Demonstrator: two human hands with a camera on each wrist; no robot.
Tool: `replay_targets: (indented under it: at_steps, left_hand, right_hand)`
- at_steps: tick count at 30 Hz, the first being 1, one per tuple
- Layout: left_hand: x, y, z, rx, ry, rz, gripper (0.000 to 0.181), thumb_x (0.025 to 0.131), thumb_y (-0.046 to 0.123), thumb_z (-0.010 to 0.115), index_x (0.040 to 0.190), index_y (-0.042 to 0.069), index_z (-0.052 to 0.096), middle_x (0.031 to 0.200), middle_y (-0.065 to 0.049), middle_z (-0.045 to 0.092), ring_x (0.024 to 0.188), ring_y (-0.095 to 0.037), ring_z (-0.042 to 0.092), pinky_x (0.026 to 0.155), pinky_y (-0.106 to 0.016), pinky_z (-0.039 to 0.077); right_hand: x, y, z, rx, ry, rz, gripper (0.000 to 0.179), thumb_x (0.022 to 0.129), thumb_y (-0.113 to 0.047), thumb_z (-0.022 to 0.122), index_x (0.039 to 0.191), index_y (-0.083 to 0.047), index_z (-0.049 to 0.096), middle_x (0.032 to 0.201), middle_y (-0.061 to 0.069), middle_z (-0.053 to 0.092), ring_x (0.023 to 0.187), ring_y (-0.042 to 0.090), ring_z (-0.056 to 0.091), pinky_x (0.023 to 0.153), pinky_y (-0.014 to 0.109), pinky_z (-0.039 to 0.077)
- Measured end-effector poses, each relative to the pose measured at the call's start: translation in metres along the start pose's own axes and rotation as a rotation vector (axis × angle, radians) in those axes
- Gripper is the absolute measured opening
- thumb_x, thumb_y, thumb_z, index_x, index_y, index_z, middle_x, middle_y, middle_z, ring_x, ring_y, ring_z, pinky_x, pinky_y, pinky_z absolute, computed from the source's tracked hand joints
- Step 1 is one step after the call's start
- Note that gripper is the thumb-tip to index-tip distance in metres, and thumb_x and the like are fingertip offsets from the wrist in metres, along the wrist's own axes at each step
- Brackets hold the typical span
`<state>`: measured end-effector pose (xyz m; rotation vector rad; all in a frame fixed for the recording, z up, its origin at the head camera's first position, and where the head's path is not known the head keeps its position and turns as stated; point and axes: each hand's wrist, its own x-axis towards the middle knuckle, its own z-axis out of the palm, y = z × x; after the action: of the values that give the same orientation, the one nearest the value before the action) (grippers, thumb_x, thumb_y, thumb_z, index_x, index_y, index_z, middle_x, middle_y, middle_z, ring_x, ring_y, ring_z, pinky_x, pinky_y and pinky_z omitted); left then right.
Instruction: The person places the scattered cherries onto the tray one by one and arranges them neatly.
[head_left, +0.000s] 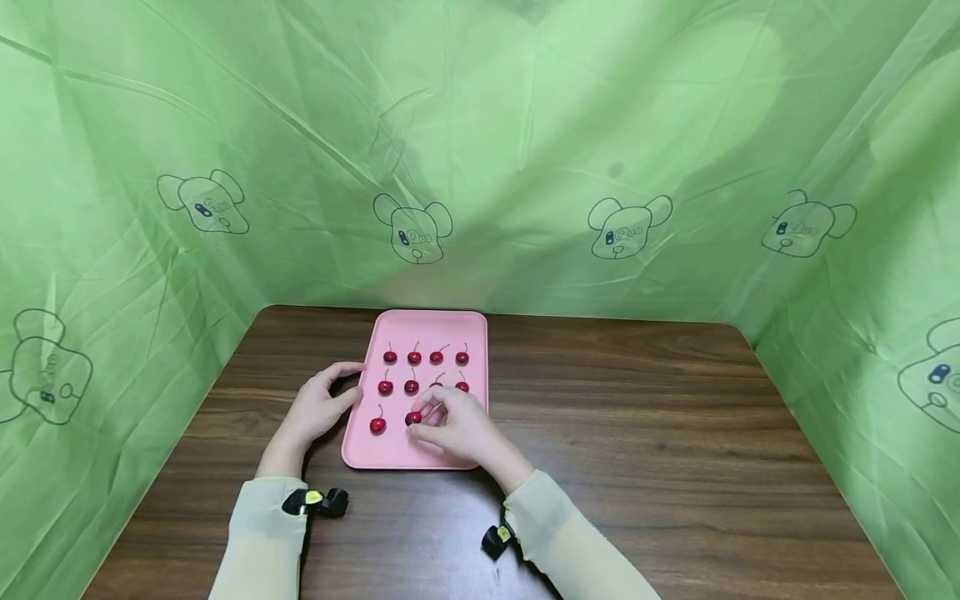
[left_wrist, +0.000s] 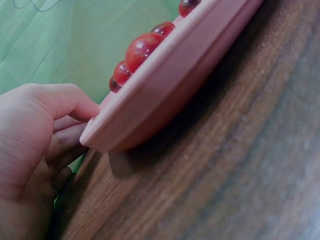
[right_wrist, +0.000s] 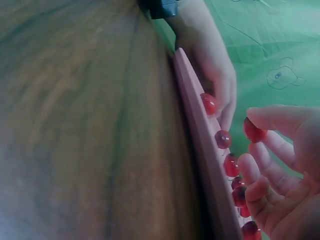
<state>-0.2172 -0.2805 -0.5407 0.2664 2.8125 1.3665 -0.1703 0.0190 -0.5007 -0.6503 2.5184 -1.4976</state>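
Note:
A pink tray (head_left: 431, 327) lies on the table, with red cherries standing in rows on it, stems up. At its left rim is my left hand (head_left: 315, 408); the thumb and fingers hold the edge, as the left wrist view also shows at the tray's side (left_wrist: 165, 85). Over the tray's near part, my right hand (head_left: 459, 427) pinches one cherry (right_wrist: 254, 131) between thumb and fingertips. To the left of that sits a single cherry (head_left: 377, 426) in the nearest row. My right hand partly covers cherries in the middle row and the tray's near right part.
The tray rests on a dark wood-grain table (head_left: 637, 433), towards its back left. Green cloth (head_left: 525, 125) with printed bear-like heads hangs behind and at both sides. Each sleeve carries a black wrist device, one of them the left wrist camera (head_left: 322, 502).

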Motion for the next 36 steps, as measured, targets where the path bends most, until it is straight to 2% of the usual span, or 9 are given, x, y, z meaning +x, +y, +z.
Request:
replay_targets:
  at_steps: [21, 36]
  left_hand:
    - [0.002, 0.003, -0.002, -0.001, -0.005, -0.011, 0.043, 0.106, 0.016, 0.07, 0.148, 0.009, 0.064, 0.148, -0.02, 0.065, 0.146, -0.042, 0.052, 0.125, -0.064, 0.033]
    - [0.0, 0.001, -0.002, -0.011, -0.013, -0.016, 0.044, 0.106, 0.016, 0.07, 0.149, 0.01, 0.064, 0.148, -0.019, 0.065, 0.147, -0.041, 0.052, 0.125, -0.063, 0.033]
  right_hand:
    - [0.003, 0.0, 0.015, -0.094, -0.01, 0.007, 0.021, 0.09, -0.013, 0.09, 0.106, -0.013, 0.077, 0.095, 0.001, 0.075, 0.085, 0.016, 0.068, 0.076, 0.021, 0.053]
    - [0.005, 0.003, 0.021, -0.111, -0.022, 0.053, 0.023, 0.09, -0.016, 0.09, 0.108, -0.013, 0.076, 0.095, 0.0, 0.073, 0.083, 0.013, 0.065, 0.075, 0.02, 0.052]
